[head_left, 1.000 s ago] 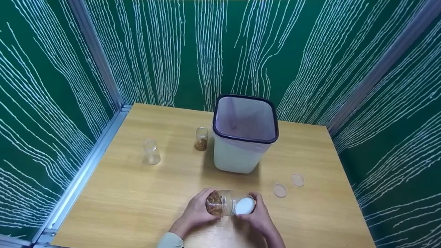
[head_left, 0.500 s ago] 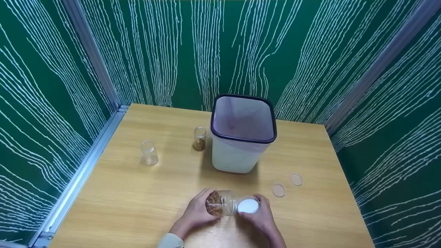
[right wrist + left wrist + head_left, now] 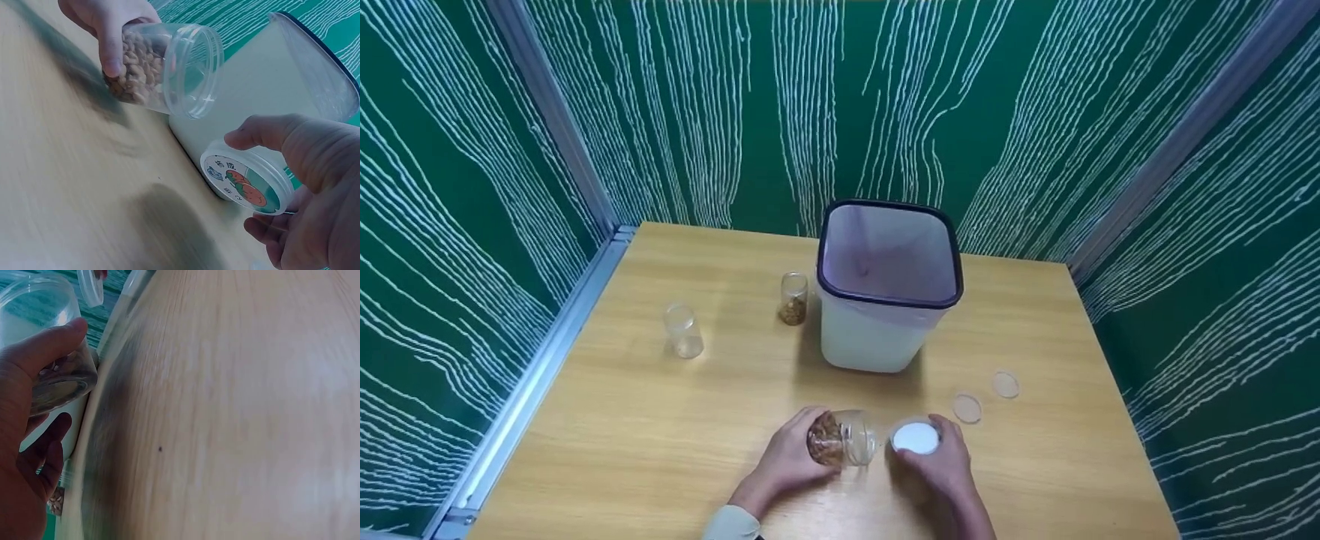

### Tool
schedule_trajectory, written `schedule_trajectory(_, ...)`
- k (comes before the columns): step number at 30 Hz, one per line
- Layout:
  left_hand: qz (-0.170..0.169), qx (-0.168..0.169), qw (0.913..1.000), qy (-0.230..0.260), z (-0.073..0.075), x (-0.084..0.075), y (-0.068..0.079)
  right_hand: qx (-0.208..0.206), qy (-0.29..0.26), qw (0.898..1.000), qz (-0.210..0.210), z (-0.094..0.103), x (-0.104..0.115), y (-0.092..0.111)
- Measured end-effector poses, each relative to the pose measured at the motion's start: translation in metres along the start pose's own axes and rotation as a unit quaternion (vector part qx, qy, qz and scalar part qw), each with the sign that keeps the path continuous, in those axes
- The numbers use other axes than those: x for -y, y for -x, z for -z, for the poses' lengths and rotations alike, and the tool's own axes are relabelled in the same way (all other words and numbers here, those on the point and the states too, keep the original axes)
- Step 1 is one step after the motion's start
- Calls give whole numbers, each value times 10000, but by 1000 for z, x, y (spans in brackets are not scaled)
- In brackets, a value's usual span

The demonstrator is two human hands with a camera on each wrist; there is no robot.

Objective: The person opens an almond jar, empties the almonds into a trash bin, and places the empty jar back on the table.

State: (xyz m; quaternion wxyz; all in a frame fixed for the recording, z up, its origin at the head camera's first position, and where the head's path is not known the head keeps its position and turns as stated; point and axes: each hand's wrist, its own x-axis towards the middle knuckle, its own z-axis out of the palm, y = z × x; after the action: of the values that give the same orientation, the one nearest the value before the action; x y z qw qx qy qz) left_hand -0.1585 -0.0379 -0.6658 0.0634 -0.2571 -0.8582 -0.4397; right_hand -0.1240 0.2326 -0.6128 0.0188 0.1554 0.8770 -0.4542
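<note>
My left hand (image 3: 793, 456) grips a clear plastic jar (image 3: 856, 438) lying tilted on its side, its uncovered mouth toward the right. Brown curved nuts (image 3: 136, 66) that look like cashews are gathered at the jar's base end. Apart from the mouth, my right hand (image 3: 947, 459) pinches a round lid (image 3: 916, 438) between thumb and fingers. The lid's white face shows in the head view; a printed picture with red fruit shows on it in the right wrist view. In the left wrist view my thumb (image 3: 59, 343) lies along the jar's wall.
A whitish bin (image 3: 877, 341) with a dark rim and a clear liner stands behind my hands. Left of it is a small jar (image 3: 793, 309) partly filled with nuts; farther left, a clear jar (image 3: 684, 334). Two thin transparent discs (image 3: 967, 408) lie on the wooden table (image 3: 622, 450).
My right hand has moved to the right with the lid, drawing it away from the jar's mouth. The left hand and its jar stay nearly in place.
</note>
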Motion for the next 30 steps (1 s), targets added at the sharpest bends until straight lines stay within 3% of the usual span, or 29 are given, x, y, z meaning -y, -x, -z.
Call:
schedule_trajectory(7, 234, 161, 9995, 168, 0, -3, 0, -141, 88, 9997, -162, 16, -5, -10)
schedule_trajectory(13, 56, 62, 9998, 172, 0, -2, 0, -187, 6, 9988, -457, 31, -11, -26)
schedule_trajectory(23, 5, -34, 9999, 163, -1, 0, 0, -885, 271, 9953, 293, 45, -35, -62)
schedule_trajectory(30, -52, -83, 9999, 73, 2, -1, 4, -1106, 471, 9924, 262, 53, -45, -83)
